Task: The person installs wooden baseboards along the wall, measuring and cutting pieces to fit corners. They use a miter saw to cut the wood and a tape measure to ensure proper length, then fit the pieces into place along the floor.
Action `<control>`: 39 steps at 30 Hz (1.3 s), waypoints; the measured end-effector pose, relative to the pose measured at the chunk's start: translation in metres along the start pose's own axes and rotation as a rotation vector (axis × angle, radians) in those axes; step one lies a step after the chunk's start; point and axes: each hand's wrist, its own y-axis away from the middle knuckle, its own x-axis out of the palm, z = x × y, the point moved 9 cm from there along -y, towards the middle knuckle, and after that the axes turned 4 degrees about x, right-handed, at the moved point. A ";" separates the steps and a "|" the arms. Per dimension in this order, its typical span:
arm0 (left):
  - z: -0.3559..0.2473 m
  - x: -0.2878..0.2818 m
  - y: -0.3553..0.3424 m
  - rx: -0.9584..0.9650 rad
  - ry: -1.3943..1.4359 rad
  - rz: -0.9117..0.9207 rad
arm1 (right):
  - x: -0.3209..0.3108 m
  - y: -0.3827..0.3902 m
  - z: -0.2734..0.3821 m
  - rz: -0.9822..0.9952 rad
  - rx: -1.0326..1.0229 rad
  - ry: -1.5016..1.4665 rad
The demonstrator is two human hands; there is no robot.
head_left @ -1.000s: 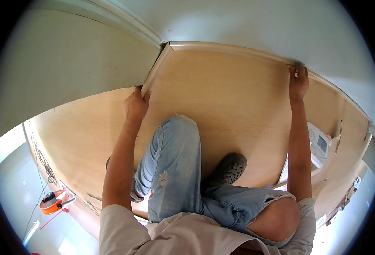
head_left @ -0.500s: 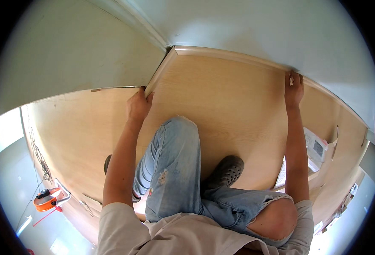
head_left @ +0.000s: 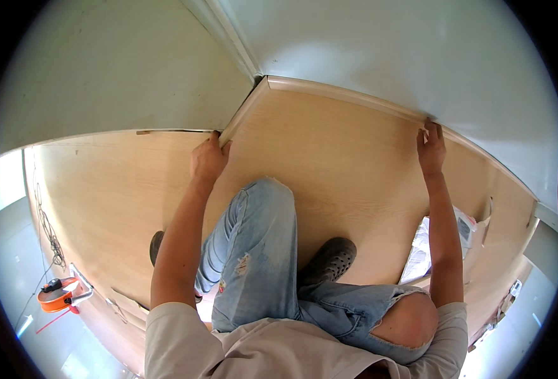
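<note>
Two wood-coloured skirting strips meet at a corner where the pale walls join. The short strip (head_left: 245, 112) runs along the end of the left wall, and my left hand (head_left: 208, 158) is closed round its near end, thumb on the inner side. The long strip (head_left: 348, 96) follows the foot of the far wall to the right. Against that strip my right hand (head_left: 431, 151) has its fingers bent, fingertips at the upper edge; part of the grip is hidden. A dark gap (head_left: 258, 80) shows beside the corner joint.
I crouch on a light wood-look floor (head_left: 348, 164), one dark perforated clog (head_left: 331, 259) in front of me. Papers in clear plastic (head_left: 418, 249) lie by my right forearm. At left are an orange cable reel (head_left: 54, 303) and a tangled dark cable (head_left: 53, 237).
The view has shifted slightly, so the corner sits lower and further right. My left hand stays at the short strip's end. My right hand remains at the long strip, its fingers slightly more spread.
</note>
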 end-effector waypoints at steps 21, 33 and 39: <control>0.003 -0.002 0.014 -0.108 0.045 0.068 | -0.002 -0.002 0.015 0.014 -0.080 -0.002; 0.001 -0.005 0.015 -0.116 0.045 0.046 | -0.040 -0.004 -0.042 -0.214 -0.027 0.315; 0.022 0.011 0.037 -0.130 0.083 0.085 | -0.028 -0.006 -0.062 -0.048 0.113 0.217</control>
